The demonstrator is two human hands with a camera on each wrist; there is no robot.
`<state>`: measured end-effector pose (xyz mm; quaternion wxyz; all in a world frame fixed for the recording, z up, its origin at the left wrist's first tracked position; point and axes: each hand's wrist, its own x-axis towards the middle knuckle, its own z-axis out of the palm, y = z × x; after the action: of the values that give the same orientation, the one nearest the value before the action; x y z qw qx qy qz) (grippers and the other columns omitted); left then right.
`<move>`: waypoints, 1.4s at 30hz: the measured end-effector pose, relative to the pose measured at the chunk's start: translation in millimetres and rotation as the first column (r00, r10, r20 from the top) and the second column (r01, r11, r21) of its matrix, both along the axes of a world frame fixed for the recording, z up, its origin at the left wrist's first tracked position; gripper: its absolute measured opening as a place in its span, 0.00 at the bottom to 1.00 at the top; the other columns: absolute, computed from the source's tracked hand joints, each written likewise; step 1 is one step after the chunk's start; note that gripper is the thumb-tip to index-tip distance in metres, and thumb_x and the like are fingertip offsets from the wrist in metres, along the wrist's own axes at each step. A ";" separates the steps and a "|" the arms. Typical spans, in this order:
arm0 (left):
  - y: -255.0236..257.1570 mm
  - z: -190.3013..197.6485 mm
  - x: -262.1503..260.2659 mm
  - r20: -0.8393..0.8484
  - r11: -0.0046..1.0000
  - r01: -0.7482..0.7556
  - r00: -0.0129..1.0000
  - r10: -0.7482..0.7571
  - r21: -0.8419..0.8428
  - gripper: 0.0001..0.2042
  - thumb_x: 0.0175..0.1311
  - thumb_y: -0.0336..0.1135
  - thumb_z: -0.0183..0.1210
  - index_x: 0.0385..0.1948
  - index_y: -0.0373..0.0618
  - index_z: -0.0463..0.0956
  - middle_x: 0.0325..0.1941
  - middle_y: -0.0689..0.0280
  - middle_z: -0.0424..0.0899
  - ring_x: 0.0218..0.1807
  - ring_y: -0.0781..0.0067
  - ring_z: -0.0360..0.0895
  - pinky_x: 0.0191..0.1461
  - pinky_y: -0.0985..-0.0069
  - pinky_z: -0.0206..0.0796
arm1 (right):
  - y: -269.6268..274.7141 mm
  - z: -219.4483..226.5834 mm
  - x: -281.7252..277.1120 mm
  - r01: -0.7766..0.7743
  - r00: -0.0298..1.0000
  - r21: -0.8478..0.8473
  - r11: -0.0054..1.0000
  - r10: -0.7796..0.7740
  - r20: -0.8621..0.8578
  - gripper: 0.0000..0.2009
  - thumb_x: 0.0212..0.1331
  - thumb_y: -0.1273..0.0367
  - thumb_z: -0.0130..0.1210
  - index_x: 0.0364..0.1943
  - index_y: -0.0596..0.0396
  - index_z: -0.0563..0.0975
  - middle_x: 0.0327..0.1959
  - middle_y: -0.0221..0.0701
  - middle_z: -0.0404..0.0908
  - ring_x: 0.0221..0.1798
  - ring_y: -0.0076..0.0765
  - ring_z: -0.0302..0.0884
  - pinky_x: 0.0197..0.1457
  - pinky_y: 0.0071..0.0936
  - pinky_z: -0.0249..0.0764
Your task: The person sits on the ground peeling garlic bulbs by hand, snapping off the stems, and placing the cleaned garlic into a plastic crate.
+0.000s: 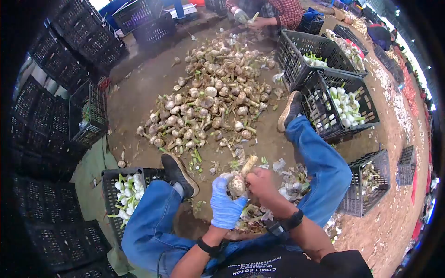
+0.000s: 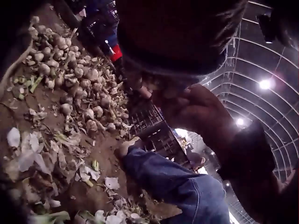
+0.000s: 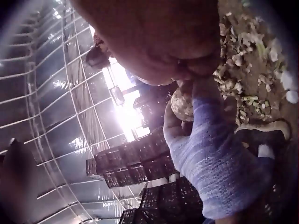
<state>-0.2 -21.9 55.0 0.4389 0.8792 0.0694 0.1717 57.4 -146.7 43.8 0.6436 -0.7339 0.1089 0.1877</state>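
A soil-marked garlic bulb (image 1: pixel 237 184) with a thick cut stem is held up between the person's knees. The left hand (image 1: pixel 226 204), in a light blue fingerless-looking glove, curls round it from the left. From the other side the bare right hand (image 1: pixel 263 185) pinches at the bulb's side near the stem base, its thumb and finger against the skin. In the right wrist view the bulb (image 3: pixel 182 103) shows pale and speckled between both hands. The left wrist view has the bulb mostly hidden, with the right hand (image 2: pixel 196 109) dark against the light.
Ahead lies a big heap of unpeeled garlic (image 1: pixel 213 97). A crate of cleaned white garlic (image 1: pixel 345 109) stands to the right, another crate (image 1: pixel 111 190) by the left knee. Peeled skins (image 1: pixel 292 185) litter the ground. Black crates (image 1: pixel 46 120) are stacked left; another person (image 1: pixel 278 14) sits beyond the heap.
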 end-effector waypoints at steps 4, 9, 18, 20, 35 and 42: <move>13.5 -10.0 5.5 -0.275 0.599 -0.148 0.953 -0.126 -0.787 0.23 0.61 0.43 0.62 0.53 0.39 0.69 0.46 0.61 0.81 0.36 0.66 0.81 0.33 0.76 0.78 | -6.1 13.9 -0.1 0.026 0.991 0.241 0.970 0.007 -0.132 0.09 0.58 0.72 0.46 0.27 0.57 0.78 0.16 0.19 0.69 0.16 0.13 0.59 0.17 0.19 0.52; 20.7 -15.9 11.4 -0.336 -0.183 -0.422 0.867 -0.369 -0.888 0.29 0.66 0.62 0.45 0.49 0.43 0.74 0.38 0.61 0.84 0.33 0.69 0.82 0.20 0.71 0.74 | -10.4 21.4 -6.8 0.084 0.965 0.543 0.836 0.068 -0.253 0.09 0.60 0.72 0.45 0.37 0.56 0.78 0.17 0.20 0.70 0.13 0.16 0.60 0.15 0.18 0.54; 14.9 -11.5 5.0 -0.220 0.616 -0.023 0.944 -0.246 -0.788 0.25 0.69 0.52 0.49 0.58 0.40 0.69 0.49 0.60 0.79 0.50 0.74 0.76 0.51 0.75 0.70 | -7.9 31.8 -10.6 0.061 0.968 0.396 0.916 0.043 -0.249 0.10 0.66 0.63 0.55 0.37 0.55 0.78 0.20 0.21 0.74 0.17 0.15 0.64 0.18 0.17 0.59; 5.8 -6.7 4.2 -0.205 0.749 0.002 0.961 -0.184 -0.662 0.27 0.68 0.49 0.52 0.62 0.40 0.64 0.50 0.61 0.78 0.50 0.75 0.75 0.52 0.76 0.70 | -6.7 27.3 -10.1 0.079 0.968 0.435 0.897 0.034 -0.247 0.09 0.64 0.63 0.57 0.37 0.55 0.79 0.20 0.20 0.74 0.17 0.14 0.63 0.19 0.16 0.58; -10.5 4.6 1.8 -0.108 0.874 -0.063 0.994 0.012 -0.482 0.33 0.62 0.63 0.51 0.53 0.38 0.71 0.42 0.58 0.80 0.41 0.71 0.79 0.42 0.75 0.75 | -7.3 26.3 -13.3 0.174 0.965 0.522 0.835 -0.040 -0.259 0.08 0.67 0.65 0.55 0.33 0.53 0.78 0.18 0.18 0.72 0.14 0.12 0.57 0.17 0.16 0.51; 12.6 5.7 -5.6 -0.173 -0.202 -0.310 0.848 -0.501 -0.929 0.31 0.61 0.68 0.45 0.34 0.43 0.75 0.17 0.67 0.74 0.14 0.76 0.68 0.15 0.81 0.60 | -7.4 42.9 -13.6 0.106 0.941 0.597 0.795 0.113 -0.319 0.10 0.67 0.63 0.54 0.29 0.52 0.77 0.17 0.16 0.69 0.14 0.11 0.55 0.18 0.16 0.49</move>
<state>-5.8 -9.3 60.7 0.9258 0.2173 0.2142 -0.2229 43.7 -154.2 86.7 0.8154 -0.4460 0.1505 0.3369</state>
